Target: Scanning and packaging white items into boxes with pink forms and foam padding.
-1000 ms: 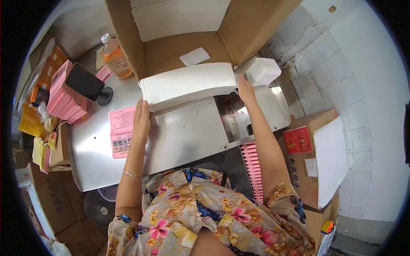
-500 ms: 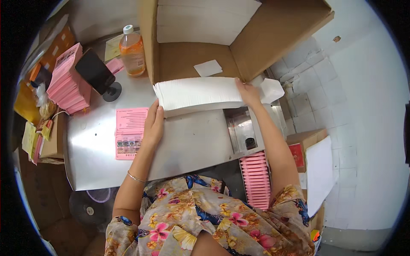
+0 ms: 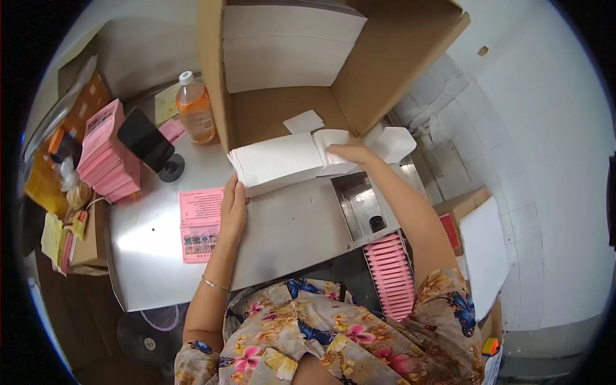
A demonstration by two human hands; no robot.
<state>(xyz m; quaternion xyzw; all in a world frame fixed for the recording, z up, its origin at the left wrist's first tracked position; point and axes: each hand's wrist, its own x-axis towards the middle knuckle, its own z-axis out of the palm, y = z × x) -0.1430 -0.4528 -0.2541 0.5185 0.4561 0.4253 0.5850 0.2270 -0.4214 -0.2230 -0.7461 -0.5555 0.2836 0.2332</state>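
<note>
A long row of white paper cards (image 3: 276, 162), standing on edge and packed tightly, lies along the front of an open cardboard box (image 3: 266, 106). My left hand (image 3: 234, 208) grips its left end, with the fingertips hidden behind it. Toward the right end, my right hand (image 3: 350, 154) holds a portion of the cards, which bends and splits away from the rest. Right of that hand sits a separate white piece (image 3: 398, 145), partly folded or curved. Inside the box, a few loose white cards (image 3: 303, 122) lie flat.
On the steel table (image 3: 282, 221) lies a pink printed card (image 3: 200, 208). A phone on a stand (image 3: 146, 141), pink stacks (image 3: 108, 154) and a bottle (image 3: 195, 112) stand at the left. A recess (image 3: 359, 205) and a rack of pink pieces (image 3: 390, 276) are at the right.
My right hand has moved inward from the row's right end, and a portion of cards there now parts from the rest. The whole view has shifted slightly.
</note>
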